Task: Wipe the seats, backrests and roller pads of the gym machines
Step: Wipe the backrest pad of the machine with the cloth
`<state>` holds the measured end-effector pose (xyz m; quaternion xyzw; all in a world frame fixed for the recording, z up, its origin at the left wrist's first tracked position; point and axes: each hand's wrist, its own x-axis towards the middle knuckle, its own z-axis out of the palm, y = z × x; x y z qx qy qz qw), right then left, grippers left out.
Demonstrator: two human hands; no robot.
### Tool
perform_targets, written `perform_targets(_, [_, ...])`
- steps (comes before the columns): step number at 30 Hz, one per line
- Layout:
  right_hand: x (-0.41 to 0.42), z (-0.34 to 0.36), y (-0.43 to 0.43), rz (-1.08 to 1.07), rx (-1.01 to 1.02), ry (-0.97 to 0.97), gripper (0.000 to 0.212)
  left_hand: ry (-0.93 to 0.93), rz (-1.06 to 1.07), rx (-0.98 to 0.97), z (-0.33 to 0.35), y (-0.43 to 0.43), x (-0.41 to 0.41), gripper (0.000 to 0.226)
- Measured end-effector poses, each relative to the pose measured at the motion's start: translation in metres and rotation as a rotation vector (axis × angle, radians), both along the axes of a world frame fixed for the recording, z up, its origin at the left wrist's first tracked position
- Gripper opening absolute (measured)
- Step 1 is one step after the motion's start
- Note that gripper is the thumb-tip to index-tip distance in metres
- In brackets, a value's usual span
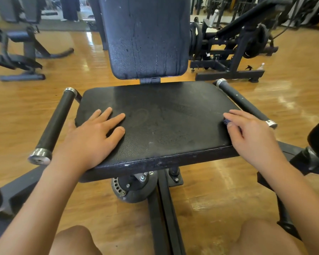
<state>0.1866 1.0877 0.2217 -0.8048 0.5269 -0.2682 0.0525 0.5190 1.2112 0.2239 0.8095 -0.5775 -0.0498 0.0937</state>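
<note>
A black padded seat fills the middle of the head view, with its upright backrest behind it, streaked with wet drips. My left hand lies flat on the seat's left front part, fingers straight and spread. My right hand is at the seat's right edge, its fingers curled over a small dark blue cloth, of which only a corner shows.
Two black handle bars with chrome ends flank the seat, one on the left and one on the right. The machine's frame runs down between my knees. Other gym machines stand on the wooden floor behind, with a spray bottle.
</note>
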Motion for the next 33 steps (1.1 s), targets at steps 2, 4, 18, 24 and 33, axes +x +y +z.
perform_targets(2, [0.017,0.001,0.012,0.063,0.008,0.007,0.034,-0.013,0.001,-0.003,-0.001,-0.001,0.0,0.058])
perform_targets(4, [0.033,-0.001,0.024,0.114,0.049,0.066,0.038,-0.02,0.001,-0.004,-0.001,-0.001,0.0,0.055])
perform_targets(18, [0.029,-0.002,0.035,0.048,-0.022,0.073,0.037,-0.003,0.016,-0.014,-0.002,0.002,0.0,0.055])
perform_targets(24, [0.09,-0.021,0.06,0.244,-0.234,0.144,0.034,0.012,0.012,-0.019,-0.001,0.003,0.001,0.053])
perform_targets(33, [0.087,-0.012,0.055,0.236,-0.053,0.042,0.04,0.011,0.022,-0.034,-0.002,0.002,0.0,0.054])
